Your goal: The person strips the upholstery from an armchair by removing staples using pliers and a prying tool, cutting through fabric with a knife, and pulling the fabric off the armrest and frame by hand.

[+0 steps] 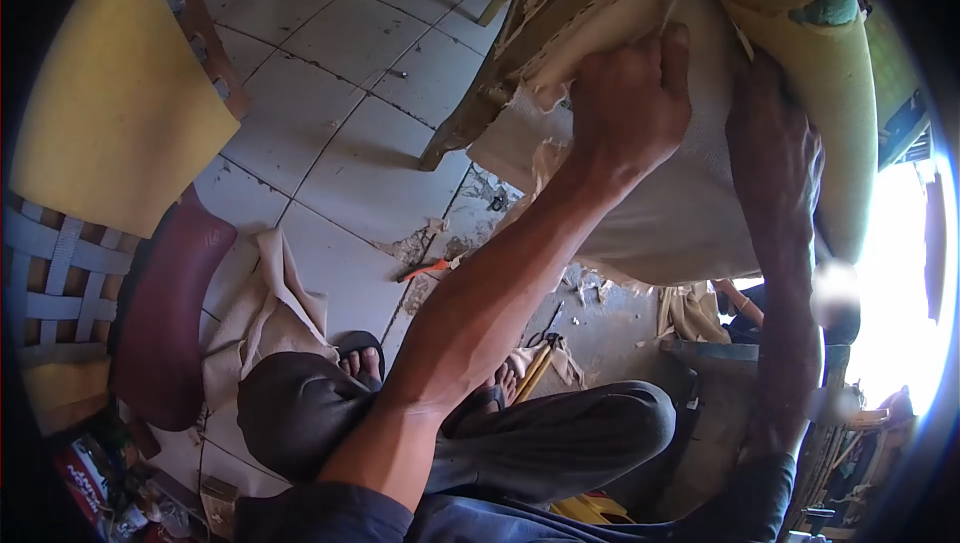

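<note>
My left hand is closed on the beige upholstery fabric of a chair or sofa, near its stapled edge. Right of it, my right hand reaches into the fold between this fabric and the yellow foam. Its fingers are in shadow and partly hidden, but look bent around the fabric edge. The cover hangs loose below both hands, with ragged edges on its left side. Part of the wooden frame shows at the left of the piece.
Left stand a yellow foam panel, woven webbing and a maroon padded part. Fabric scraps, an orange-handled tool and a wooden-handled tool lie on the tiled floor. Another person's arm shows behind.
</note>
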`<state>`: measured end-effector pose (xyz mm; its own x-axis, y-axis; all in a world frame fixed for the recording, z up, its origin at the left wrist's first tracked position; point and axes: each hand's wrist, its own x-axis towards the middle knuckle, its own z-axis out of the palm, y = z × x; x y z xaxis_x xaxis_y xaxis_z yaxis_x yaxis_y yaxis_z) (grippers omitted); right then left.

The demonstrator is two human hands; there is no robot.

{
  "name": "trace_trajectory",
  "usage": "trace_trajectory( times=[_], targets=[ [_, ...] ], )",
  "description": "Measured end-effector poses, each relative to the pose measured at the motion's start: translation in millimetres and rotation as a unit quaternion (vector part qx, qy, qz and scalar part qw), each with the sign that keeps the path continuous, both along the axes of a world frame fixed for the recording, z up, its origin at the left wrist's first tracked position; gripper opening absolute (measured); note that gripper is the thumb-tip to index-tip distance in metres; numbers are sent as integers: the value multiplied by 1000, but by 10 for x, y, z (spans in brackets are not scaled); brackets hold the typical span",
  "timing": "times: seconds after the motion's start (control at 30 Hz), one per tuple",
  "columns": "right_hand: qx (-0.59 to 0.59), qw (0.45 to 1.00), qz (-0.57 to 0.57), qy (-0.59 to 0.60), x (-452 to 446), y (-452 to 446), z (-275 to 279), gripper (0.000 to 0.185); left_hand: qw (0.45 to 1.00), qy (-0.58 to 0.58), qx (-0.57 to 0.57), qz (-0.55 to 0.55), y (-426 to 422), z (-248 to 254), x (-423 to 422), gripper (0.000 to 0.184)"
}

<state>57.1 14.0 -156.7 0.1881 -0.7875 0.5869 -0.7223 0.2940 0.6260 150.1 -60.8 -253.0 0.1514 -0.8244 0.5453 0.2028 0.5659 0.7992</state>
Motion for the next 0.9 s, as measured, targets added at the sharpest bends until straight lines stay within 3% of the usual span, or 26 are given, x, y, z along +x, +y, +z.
trace_trajectory(
  times=[0.47, 0.57, 0.63, 0.9],
  targets=[
    [33, 996, -68, 38, -501, 473, 83, 32, 998, -51, -37, -7, 4, 15, 173, 48],
    [77, 979, -187, -16, -1051, 785, 4, 34, 995, -89, -43, -9, -14, 10, 210, 46],
    [2, 978, -93, 187, -1551, 1063, -119, 30, 995, -89, -42, -17, -7, 2, 196, 45],
    [93, 979, -181, -26, -1272, 2105, 282, 27, 996, -63, -53, 42, -53, -75, 61, 40]
  ],
)
